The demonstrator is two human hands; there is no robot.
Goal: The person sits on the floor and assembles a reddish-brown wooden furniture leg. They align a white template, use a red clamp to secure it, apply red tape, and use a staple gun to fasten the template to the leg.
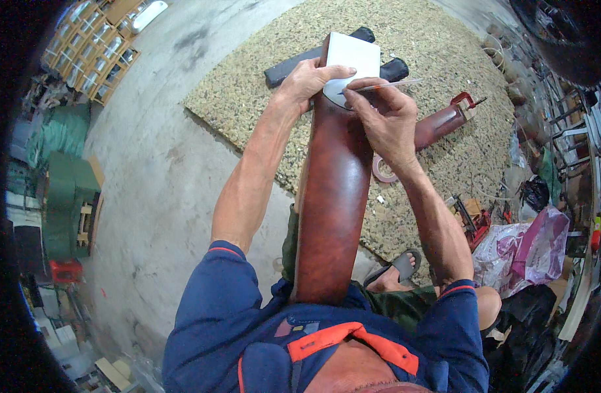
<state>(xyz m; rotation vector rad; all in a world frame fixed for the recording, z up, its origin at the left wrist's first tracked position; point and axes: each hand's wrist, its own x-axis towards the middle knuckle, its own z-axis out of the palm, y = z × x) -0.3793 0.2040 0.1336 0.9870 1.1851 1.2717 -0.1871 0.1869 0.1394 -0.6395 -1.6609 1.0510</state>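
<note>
A long padded piece (pixel 333 196) covered in brown leather stretches away from my lap. On its far end lies a flat white plate (pixel 354 52) with a rounded near edge. My left hand (pixel 307 84) is closed round the left side of that end, its thumb pressing on the plate. In my right hand (pixel 386 121) a thin see-through pen (pixel 400 83) with an orange part is pinched. Its tip is close to the plate's rounded edge; contact cannot be made out.
Below lies a speckled foam mat (pixel 248 85) with dark cylindrical pieces (pixel 290 67), a brown leather piece (pixel 438 126) with a red fitting (pixel 463 99), and a tape roll (pixel 382 170). Plastic bags (pixel 540 242) lie right; a wooden rack (pixel 91 49) stands far left.
</note>
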